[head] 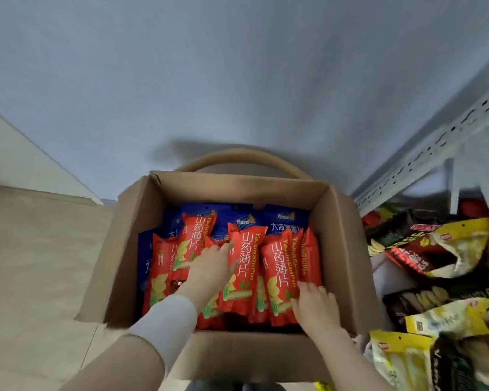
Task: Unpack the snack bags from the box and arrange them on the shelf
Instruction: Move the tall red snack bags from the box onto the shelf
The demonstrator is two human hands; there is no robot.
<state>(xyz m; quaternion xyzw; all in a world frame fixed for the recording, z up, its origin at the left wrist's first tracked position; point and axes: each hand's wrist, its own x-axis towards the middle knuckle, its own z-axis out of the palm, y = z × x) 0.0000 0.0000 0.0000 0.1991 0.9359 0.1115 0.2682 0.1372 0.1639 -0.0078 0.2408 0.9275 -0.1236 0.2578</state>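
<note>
The brown cardboard box [342, 249] holds red plastic snack bags [246, 266] lettered white, and dark blue bags [283, 224]. Yellow-and-black bags [460, 244] fill the white metal shelf [424, 153].

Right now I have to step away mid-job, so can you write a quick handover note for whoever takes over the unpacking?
Left hand: fingers straight, touching the middle red bag inside the box; nothing lifted.
Right hand: fingers resting on the right-side red bags; nothing lifted.
Box: open and looks nearly full, with red bags in front and blue bags behind.
Shelf, on the right: already holds yellow and black bags.
Done: box opened.
Left: move the red and blue bags onto the shelf.
</note>
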